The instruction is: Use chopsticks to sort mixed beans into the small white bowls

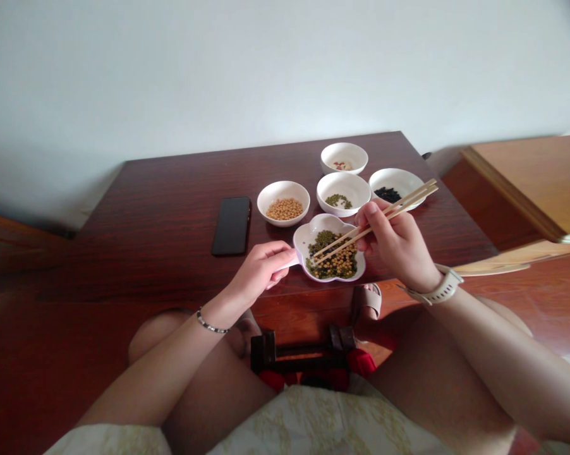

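Note:
My left hand [265, 268] is closed round the handle of a white flower-shaped dish [300, 239] at the table's front edge. Mixed green and yellow beans [335, 256] lie in the dish. In my right hand [399, 245] is a pair of light wooden chopsticks [415, 194], their tips down among the beans near the dish's left side. Behind the dish stand a white bowl of yellow beans [285, 208], a bowl with a few green beans [339, 201] and a bowl with dark beans [387, 194], partly behind the chopsticks.
At the back is another white bowl [344, 151] with small reddish and pale pieces. A black phone [231, 225] lies on the dark wooden table [171, 196], left of the bowls. A lighter wooden piece of furniture [536, 180] stands to the right, and a wall rises behind.

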`<state>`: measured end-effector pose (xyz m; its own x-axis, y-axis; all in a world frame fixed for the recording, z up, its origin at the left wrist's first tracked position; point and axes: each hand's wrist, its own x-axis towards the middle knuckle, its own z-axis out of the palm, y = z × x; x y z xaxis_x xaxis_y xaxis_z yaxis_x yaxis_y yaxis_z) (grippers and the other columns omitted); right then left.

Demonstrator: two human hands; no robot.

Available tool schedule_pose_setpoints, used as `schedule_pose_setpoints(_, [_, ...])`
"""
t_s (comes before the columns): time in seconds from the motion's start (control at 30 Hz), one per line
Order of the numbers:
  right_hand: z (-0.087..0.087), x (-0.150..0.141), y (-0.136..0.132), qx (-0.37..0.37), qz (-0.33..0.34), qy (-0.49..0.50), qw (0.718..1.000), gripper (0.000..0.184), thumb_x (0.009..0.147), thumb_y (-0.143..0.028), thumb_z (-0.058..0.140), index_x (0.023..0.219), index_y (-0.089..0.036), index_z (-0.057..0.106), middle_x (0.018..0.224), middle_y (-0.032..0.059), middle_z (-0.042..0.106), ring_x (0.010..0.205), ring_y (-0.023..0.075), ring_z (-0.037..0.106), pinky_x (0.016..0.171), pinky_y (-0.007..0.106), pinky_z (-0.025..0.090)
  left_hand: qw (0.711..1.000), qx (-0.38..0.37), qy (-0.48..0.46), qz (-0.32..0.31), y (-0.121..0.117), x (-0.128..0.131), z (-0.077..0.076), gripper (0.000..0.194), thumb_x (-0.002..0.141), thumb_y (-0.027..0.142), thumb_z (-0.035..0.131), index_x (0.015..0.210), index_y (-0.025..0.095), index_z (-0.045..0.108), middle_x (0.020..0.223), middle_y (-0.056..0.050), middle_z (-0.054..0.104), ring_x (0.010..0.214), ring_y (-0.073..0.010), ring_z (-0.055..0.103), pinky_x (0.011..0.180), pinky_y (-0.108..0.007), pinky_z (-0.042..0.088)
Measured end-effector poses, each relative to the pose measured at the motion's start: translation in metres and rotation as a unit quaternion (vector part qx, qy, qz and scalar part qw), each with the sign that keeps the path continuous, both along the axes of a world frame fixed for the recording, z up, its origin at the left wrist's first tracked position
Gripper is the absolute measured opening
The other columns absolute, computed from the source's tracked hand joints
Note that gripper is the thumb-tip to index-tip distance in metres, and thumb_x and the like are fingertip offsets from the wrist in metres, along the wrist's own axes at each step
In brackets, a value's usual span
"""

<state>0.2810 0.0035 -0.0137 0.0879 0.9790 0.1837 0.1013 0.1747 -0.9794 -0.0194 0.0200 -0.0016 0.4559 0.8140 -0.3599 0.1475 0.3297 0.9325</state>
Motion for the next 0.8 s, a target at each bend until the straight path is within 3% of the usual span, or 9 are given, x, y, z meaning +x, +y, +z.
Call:
schedule_pose_setpoints(0.2, [-0.001,0.000,0.004,-0.005,-0.008,-0.001,1.000,0.077,0.112,-0.099,0.084,0.092,-0.026,0.070,0.065,0.0003,0.070,0.052,0.0147,0.063,0.051,0.025,0.047,1.000,-0.006,-0.009,-0.004,0.000,-0.001,0.000,0.038,0.113,0.046,0.095,0.098,0.019,0.073,0.072,0.008,0.052,0.066,-0.0104,0.036,0.062,-0.027,0.021])
schedule_pose_setpoints(0.43, [-0.006,0.002,0.009,-0.011,-0.005,0.009,1.000,0.077,0.111,-0.099,0.085,0.090,-0.026,0.071,0.063,0.0003,0.070,0.051,0.0149,0.061,0.051,0.027,0.045,1.000,-0.010,-0.009,-0.007,0.001,-0.002,-0.003,0.039,0.112,0.049,0.095,0.098,0.019,0.074,0.069,0.009,0.051,0.065,-0.0110,0.034,0.061,-0.027,0.021])
schedule_pose_setpoints(0.63, [-0.002,0.006,0.010,-0.022,-0.001,0.005,1.000,0.072,0.113,-0.095,0.086,0.091,-0.027,0.072,0.067,0.0007,0.071,0.054,0.0161,0.062,0.052,0.029,0.049,1.000,-0.012,0.002,-0.015,0.001,-0.001,0.006,0.038,0.115,0.049,0.090,0.098,0.020,0.072,0.072,0.008,0.051,0.067,-0.0117,0.036,0.062,-0.027,0.022])
schedule_pose_setpoints(0.8, [0.001,0.005,0.009,-0.037,0.002,-0.009,0.999,0.075,0.112,-0.098,0.085,0.091,-0.027,0.073,0.063,0.0026,0.072,0.053,0.0174,0.061,0.052,0.029,0.047,1.000,-0.014,0.008,-0.014,-0.001,-0.002,0.011,0.041,0.111,0.051,0.096,0.100,0.020,0.072,0.075,0.007,0.051,0.068,-0.0119,0.037,0.063,-0.028,0.022])
